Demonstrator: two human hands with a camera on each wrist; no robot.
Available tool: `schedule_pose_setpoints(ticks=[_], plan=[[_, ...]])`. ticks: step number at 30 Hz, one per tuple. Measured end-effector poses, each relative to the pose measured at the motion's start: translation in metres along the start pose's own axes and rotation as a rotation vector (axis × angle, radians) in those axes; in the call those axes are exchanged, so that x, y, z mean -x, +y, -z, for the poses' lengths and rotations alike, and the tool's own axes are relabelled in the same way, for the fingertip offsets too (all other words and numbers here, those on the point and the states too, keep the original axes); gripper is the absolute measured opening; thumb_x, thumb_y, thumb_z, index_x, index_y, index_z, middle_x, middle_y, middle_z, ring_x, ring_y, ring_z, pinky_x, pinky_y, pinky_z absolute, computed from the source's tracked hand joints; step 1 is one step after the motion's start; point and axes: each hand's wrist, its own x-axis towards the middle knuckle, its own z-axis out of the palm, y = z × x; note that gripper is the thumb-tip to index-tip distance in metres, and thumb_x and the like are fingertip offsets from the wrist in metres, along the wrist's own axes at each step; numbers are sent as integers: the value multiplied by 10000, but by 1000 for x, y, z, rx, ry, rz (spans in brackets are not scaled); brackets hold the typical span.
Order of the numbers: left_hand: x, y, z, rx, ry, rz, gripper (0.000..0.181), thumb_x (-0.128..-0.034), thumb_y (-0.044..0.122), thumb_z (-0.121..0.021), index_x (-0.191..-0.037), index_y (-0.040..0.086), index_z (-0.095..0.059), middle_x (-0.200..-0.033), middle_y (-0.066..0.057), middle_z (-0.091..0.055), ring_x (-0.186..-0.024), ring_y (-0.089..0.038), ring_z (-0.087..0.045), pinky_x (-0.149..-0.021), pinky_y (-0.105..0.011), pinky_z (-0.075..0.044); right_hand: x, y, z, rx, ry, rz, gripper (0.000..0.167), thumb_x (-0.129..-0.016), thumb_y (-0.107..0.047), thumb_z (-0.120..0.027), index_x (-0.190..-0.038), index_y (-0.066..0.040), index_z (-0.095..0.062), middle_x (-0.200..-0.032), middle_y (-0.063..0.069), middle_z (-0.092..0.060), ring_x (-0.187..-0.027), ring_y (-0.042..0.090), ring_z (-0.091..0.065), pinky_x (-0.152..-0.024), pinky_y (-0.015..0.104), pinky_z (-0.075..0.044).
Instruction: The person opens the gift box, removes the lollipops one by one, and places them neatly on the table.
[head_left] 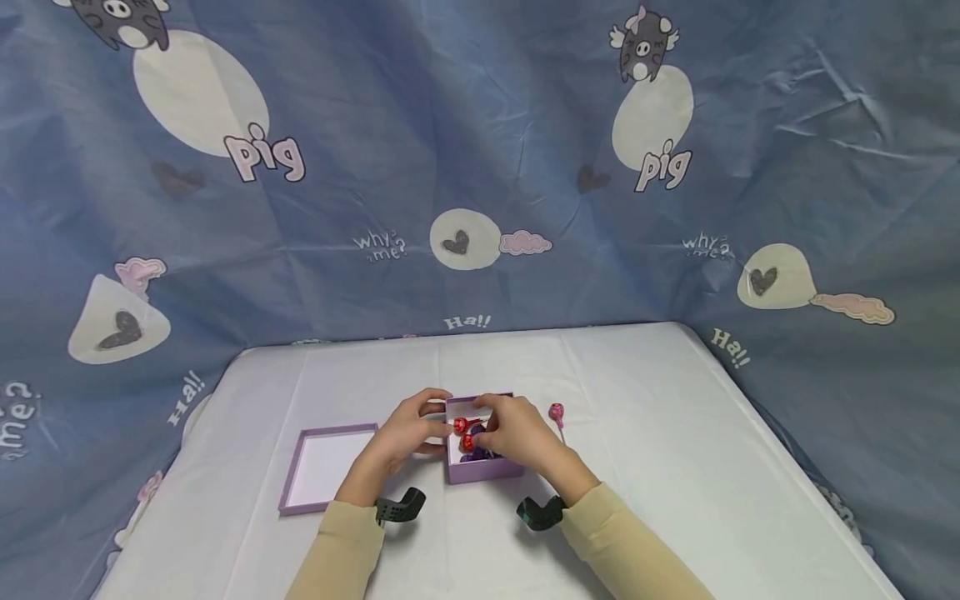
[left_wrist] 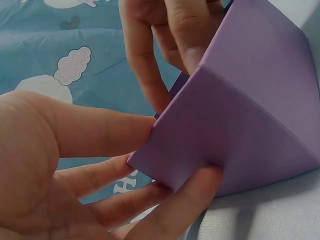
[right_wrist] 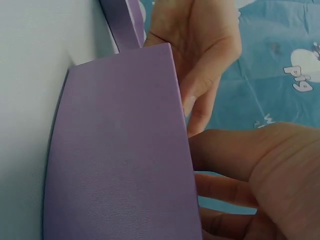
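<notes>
In the head view, a purple box [head_left: 486, 471] stands on the white table with red-wrapped lollipops [head_left: 460, 426] and dark purple wrapped sweets [head_left: 477, 455] inside. My left hand [head_left: 408, 429] holds the box at its left wall. Its thumb meets the rim and fingers press the outside, as the left wrist view shows. My right hand [head_left: 519, 427] reaches over the right side, fingers bent down into the box among the sweets. What lies between those fingertips is hidden. Right of the box lies a pink lollipop [head_left: 556, 412], partly behind the right hand.
A shallow purple lid [head_left: 288, 473] with a white inside lies left of the box, partly behind the left forearm. The white cloth-covered table [head_left: 675, 433] stretches to both sides. A blue printed curtain [head_left: 480, 150] hangs behind its far edge.
</notes>
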Motion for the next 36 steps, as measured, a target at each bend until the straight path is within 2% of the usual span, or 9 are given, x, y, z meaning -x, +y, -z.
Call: schedule_pose_setpoints(ticks=[6,14,16,22,28,36], plan=[[0,0,-1,6,10,10,530,-851,-70,-686,-1342,86,-559,-1349,-206,-572,-1030,-372,-655,-755,-486,-606,2,-4,-4,80,5,4,574,-799,-223,-864,-1310,-85,-644,-669,-86,-610,-577,57,-566,-515,260,-479],[-1,1,0,-2,14,12,559,-839,-66,-692,-1359,84,-555,-1352,-208,-565,-1011,-368,-660,-742,-481,-609,1,-6,-10,220,46,47,584,-755,-230,-885,-1285,-120,-667,-767,-56,-664,-598,56,-534,-602,303,-480],[-1,1,0,0,13,9,554,-840,-67,-690,-1357,82,-554,-1350,-210,-566,-1003,-371,-663,-741,-484,-609,1,-6,-10,214,48,41,584,-748,-191,-880,-1287,-120,-666,-751,-64,-658,-599,54,-540,-596,299,-484],[0,-1,0,14,-15,4,536,-850,-73,-679,-1350,70,-549,-1357,-243,-556,-1002,-373,-667,-750,-499,-606,2,-3,-10,108,47,16,573,-751,-32,-831,-1296,-78,-659,-737,-68,-668,-624,25,-583,-567,244,-497],[1,-1,1,7,-21,-4,542,-844,-67,-680,-1355,56,-545,-1357,-250,-556,-1012,-384,-664,-745,-492,-608,3,-2,-6,67,39,30,573,-770,-28,-828,-1312,-83,-651,-664,-114,-612,-585,34,-572,-522,243,-489],[0,-1,1,11,-20,-5,541,-846,-70,-670,-1355,61,-546,-1333,-220,-580,-1022,-385,-663,-744,-480,-609,2,0,-1,40,31,42,607,-786,-51,-830,-1350,-133,-621,-661,-105,-587,-582,67,-554,-509,265,-469]])
